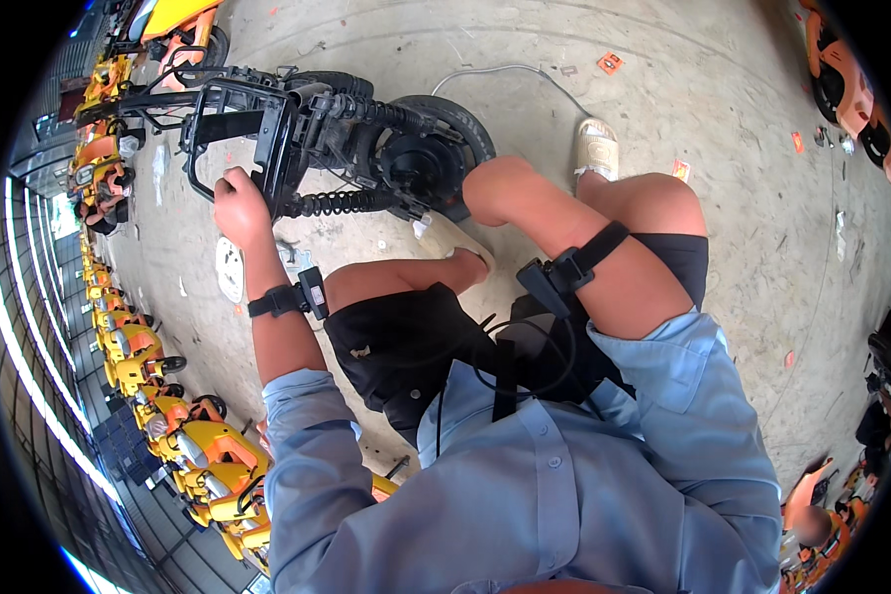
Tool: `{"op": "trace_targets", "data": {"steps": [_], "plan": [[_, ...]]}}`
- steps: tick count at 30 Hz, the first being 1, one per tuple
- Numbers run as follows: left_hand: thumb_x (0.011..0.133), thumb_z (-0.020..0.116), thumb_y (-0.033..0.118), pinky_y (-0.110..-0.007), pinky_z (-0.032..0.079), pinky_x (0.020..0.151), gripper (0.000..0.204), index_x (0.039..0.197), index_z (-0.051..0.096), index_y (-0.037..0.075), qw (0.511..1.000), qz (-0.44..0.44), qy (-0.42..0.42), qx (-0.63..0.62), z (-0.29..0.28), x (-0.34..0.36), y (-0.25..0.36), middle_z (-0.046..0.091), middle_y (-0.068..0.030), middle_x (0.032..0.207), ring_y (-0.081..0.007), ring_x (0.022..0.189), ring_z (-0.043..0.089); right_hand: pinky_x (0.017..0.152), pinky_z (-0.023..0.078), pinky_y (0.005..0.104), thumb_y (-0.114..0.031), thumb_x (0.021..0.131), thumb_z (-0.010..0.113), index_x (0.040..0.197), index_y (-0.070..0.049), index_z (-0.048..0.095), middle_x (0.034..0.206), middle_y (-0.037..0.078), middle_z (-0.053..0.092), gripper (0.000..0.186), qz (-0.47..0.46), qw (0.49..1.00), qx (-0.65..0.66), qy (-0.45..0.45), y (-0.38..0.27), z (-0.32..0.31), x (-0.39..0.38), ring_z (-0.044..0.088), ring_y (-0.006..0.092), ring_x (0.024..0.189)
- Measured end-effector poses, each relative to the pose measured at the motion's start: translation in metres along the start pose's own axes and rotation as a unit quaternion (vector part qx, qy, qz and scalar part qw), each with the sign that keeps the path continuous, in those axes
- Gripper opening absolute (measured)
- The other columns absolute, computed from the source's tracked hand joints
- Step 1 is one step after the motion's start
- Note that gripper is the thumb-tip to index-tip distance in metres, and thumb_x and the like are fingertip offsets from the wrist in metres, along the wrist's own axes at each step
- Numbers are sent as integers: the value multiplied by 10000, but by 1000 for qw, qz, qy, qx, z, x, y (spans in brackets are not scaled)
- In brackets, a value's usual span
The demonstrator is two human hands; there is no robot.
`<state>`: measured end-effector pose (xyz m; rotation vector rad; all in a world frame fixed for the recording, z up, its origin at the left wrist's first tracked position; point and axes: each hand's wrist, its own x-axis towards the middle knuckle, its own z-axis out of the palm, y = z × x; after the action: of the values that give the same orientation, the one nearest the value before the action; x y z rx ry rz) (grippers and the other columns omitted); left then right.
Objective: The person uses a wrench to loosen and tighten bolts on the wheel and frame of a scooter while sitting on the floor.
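In front of me stands a stripped-down black scooter frame (pixel 230 124), its body panels off. My left hand (pixel 240 206) is closed round a black tube at the rear of this frame. Just below that hand runs a black coil-spring shock absorber (pixel 342 202), and a second shock absorber (pixel 386 111) sits on the far side. My right hand (pixel 502 188) is at the near edge of the rear wheel (pixel 468 127), its back toward me and its fingers hidden, so its grip does not show.
Rows of yellow scooters (pixel 134 361) line the left side, and orange ones (pixel 846 94) stand at the far right. A grey cable (pixel 510 67) lies on the concrete floor near my shoe (pixel 596 148). Orange paper scraps (pixel 610 63) are scattered about. A white plate-like piece (pixel 230 269) lies below my left hand.
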<state>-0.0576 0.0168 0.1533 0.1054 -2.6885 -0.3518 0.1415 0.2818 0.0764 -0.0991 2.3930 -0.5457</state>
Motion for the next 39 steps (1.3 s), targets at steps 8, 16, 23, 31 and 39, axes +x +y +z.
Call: {"op": "trace_targets", "data": {"steps": [8,16,23,31,39], "plan": [[920,402,488,-536,485,790,543,924,707,39,1000,-16,-12,-15,-1,0,2,697,-244,947,-472,900,636,711,557,392,-69,716,657,961,-106,780,956,92,738,277,1,1000,13,-4,-2,1,-1,712,284,901],[911,406,496,-527,480,832,569,945,709,16,999,-16,-42,-9,0,11,2,684,-266,1001,-482,950,622,748,558,387,-70,719,674,972,-106,780,998,100,737,277,11,1000,19,-6,-7,8,-7,709,285,948],[897,398,512,-516,479,868,595,990,709,14,998,18,-65,6,2,32,25,674,-277,1037,-474,989,620,778,556,383,-83,752,655,987,-108,779,1009,100,738,267,6,1000,19,-11,-4,7,-14,708,283,963],[902,398,517,-514,486,878,605,1022,710,14,997,47,-49,43,3,53,45,678,-268,1053,-461,1014,628,768,557,380,-87,763,649,995,-105,778,1022,92,739,267,-7,999,30,17,-2,11,-11,709,271,963],[895,402,535,-513,493,865,596,1019,715,43,997,28,-52,58,-1,42,50,682,-248,1076,-453,1019,630,770,556,378,-89,764,637,1014,-114,773,1028,95,735,285,-3,999,37,14,3,7,-11,705,271,968]]}}
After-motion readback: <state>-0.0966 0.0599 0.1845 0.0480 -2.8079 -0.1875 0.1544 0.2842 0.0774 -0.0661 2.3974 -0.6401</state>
